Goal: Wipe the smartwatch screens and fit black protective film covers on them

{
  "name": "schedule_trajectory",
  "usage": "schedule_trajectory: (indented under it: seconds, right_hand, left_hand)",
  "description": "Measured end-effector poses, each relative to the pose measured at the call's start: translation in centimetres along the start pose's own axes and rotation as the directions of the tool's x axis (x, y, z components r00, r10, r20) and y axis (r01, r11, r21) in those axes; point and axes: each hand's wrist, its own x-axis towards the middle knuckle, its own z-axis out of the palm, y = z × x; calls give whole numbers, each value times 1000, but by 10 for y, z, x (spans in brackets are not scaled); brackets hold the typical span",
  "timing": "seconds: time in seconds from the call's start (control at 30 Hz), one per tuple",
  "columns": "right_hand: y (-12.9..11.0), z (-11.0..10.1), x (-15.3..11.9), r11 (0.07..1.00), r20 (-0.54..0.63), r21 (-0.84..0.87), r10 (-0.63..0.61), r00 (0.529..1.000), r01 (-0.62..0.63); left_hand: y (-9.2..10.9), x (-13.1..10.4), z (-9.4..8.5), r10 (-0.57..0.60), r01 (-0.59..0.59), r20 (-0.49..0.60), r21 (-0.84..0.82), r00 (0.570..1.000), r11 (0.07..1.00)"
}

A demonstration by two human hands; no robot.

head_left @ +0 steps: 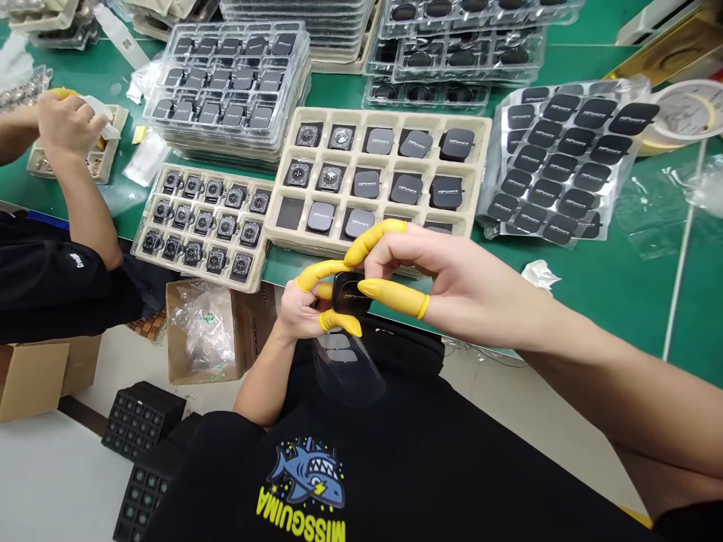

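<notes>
My left hand, in yellow finger cots, grips a black square smartwatch body by its sides, above my lap. Over its upper right corner, my right hand pinches with cotted thumb and index finger; whether a film edge lies between the fingertips is hidden. Light lettering shows faintly on the watch face. Just below, a clear curved plastic sheet appears in front of my shirt. Beyond my hands stands a beige tray of watch bodies, some face up with black labelled covers, others back up.
Left of it lies a smaller tray of watch bodies. Stacked clear trays rise behind. Sheets of black stickers and a tape roll are at right. A co-worker's hand works at left, above a cardboard box.
</notes>
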Motion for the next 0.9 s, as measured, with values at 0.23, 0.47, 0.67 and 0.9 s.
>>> schedule_trajectory:
  seconds: [0.23, 0.47, 0.67, 0.9]
  right_hand:
    - [1, 1, 2, 1000, 0, 3, 12, 1000, -12]
    - [3, 2, 4, 1000, 1, 11, 29, 1000, -29]
    - [3, 3, 4, 1000, 7, 5, 4, 1000, -4]
    - [1, 2, 6, 1000, 5, -15, -18, 1000, 18]
  left_hand:
    - [-1, 0, -2, 17, -17, 26, 0, 1000, 1000]
    - [1, 1, -2, 34, -34, 28, -2, 999, 999]
    - [-1, -1, -2, -18, 18, 4, -6, 1000, 1000]
    - [-2, -2, -2, -17, 17, 1, -11, 1000, 1000]
